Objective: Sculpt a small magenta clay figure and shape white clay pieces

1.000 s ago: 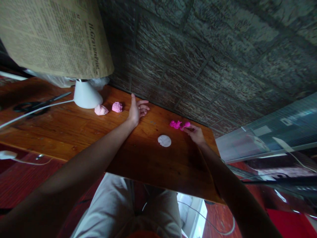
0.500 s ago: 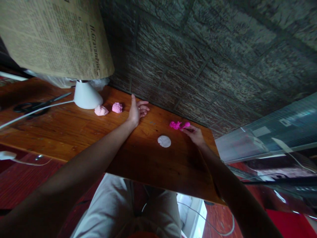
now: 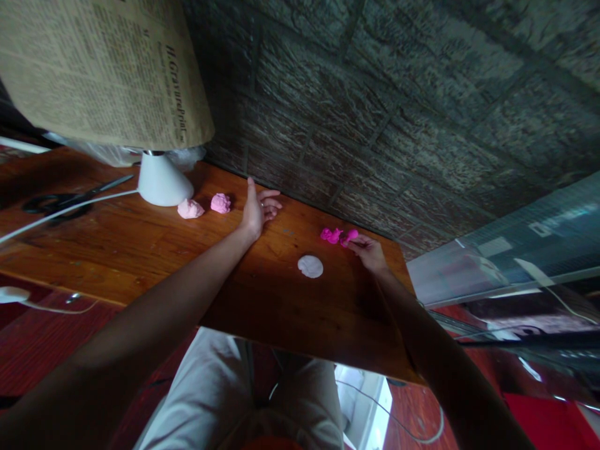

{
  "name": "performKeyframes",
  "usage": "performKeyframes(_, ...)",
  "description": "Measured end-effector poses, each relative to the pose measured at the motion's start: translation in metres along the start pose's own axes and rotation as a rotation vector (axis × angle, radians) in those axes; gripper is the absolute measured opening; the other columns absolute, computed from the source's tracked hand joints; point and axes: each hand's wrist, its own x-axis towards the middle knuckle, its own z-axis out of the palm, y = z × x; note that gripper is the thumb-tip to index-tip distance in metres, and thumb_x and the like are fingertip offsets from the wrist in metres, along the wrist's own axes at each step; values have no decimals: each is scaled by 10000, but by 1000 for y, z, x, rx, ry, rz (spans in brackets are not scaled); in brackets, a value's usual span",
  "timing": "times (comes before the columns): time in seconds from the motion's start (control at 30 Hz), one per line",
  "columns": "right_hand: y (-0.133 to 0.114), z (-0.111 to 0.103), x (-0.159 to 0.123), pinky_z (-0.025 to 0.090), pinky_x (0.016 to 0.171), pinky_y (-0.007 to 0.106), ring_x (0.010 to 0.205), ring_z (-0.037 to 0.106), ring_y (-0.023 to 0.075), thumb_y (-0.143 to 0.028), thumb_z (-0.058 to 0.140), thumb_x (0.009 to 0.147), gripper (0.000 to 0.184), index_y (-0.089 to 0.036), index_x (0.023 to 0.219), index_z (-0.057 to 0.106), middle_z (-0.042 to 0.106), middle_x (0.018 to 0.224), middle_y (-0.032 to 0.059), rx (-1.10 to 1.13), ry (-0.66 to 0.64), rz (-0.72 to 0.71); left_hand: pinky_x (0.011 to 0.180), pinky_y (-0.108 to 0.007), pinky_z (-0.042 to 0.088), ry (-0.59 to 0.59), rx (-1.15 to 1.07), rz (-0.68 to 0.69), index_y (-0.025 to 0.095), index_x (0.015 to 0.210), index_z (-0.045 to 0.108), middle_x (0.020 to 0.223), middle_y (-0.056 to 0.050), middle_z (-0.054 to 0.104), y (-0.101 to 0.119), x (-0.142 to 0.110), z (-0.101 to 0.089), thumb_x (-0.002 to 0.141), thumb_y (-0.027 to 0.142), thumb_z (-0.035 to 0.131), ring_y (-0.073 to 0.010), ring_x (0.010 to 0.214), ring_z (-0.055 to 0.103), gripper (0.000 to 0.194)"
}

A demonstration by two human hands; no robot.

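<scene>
My right hand (image 3: 370,254) pinches a magenta lump (image 3: 350,236) that looks like modelling clay, near the back edge of the wooden table. Just left of it lie more magenta lumps (image 3: 330,235); whether they touch the held one is unclear. A flat, whitish disc (image 3: 310,267) rests on the tabletop, nearer to me and between my hands. Fingers apart and holding nothing, my left hand (image 3: 255,209) leans on its edge close to the wall, a ring on one finger. To its left sit a pink crumpled lump (image 3: 220,202) and a paler pink one (image 3: 190,209).
A lamp with a white base (image 3: 164,182) and newsprint shade (image 3: 112,75) stands at the left, its cable running across scissors (image 3: 59,203). Behind the table (image 3: 281,312) rises a dark brick-patterned wall (image 3: 328,119). A translucent panel (image 3: 506,244) borders the right end.
The magenta lump in my right hand has turned slightly and shifted a little left. My left hand keeps its pose, and the whole view has moved slightly.
</scene>
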Motion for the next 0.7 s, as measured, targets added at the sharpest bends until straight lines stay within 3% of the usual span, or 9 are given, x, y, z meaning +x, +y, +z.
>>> performKeyframes(0.33, 0, -1, 2, 544, 903, 429, 843, 712, 244, -652, 870, 502, 500, -239, 756, 750, 786, 826, 34, -6, -24, -5, 440, -264, 334, -1, 14, 7, 163, 943, 680, 553, -60, 604, 0, 0, 0, 835, 874, 138, -143, 431, 513, 900)
performKeyframes(0.47, -4, -5, -3, 527, 935, 409, 887, 705, 234, -630, 873, 523, 493, -239, 801, 761, 785, 909, 34, 11, -59, -25, 432, -252, 340, 4, 2, -3, 160, 900, 673, 568, -60, 613, 0, 0, 0, 862, 845, 122, -129, 427, 498, 880)
performKeyframes(0.7, -10, -12, -4, 543, 790, 366, 871, 698, 235, -576, 872, 561, 438, -245, 827, 767, 789, 940, 36, -2, -82, -17, 443, -268, 334, -11, 17, -4, 163, 957, 679, 544, -49, 598, 0, 0, 0, 840, 869, 151, -141, 427, 510, 888)
